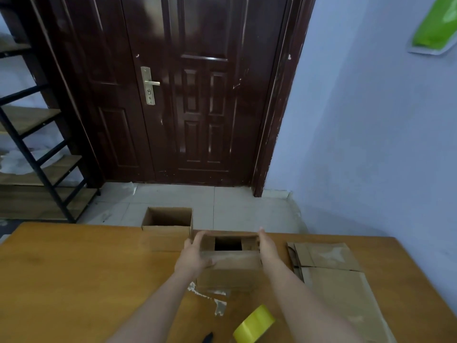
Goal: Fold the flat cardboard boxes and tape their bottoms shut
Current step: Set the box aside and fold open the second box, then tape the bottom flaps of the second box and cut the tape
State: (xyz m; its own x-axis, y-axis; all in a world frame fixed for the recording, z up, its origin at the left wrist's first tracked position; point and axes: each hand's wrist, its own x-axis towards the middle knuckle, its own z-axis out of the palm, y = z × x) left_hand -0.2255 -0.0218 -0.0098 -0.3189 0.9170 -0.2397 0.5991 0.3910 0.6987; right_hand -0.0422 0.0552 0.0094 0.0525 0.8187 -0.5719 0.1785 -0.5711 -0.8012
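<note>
Nearest the camera, at 6 o'clock on the wooden table, lies a yellow tape roll, tilted on its edge, with a dark object just beside it at 7 o'clock, too cropped to identify; torn scraps of clear tape lie between the roll and the box in hand. At table centre stands the cardboard box, erected, with its upper flaps partly folded inward and a dark square gap left in the middle; the left hand grips the box's left side, fingers curled over the top edge and thumb on the near flap; the right hand lies against the right side with fingers extended and pressed flat, holding nothing by pinch. A second box, already erected and open at the top, stands touching the held box at its 10 o'clock; a stack of flat boxes lies at 3 o'clock, near but apart. Handling judgement: the cardboard appears light and thin; panels are stiff along the flutes but crease and buckle readily under point pressure; the surface offers good friction. Hold is best taken at the vertical corners or along the score lines, where the walls are strongest; the flaps should be pressed down with flat palms; the empty box may slide on the smooth table, so one hand should steady it while tape is applied.
</note>
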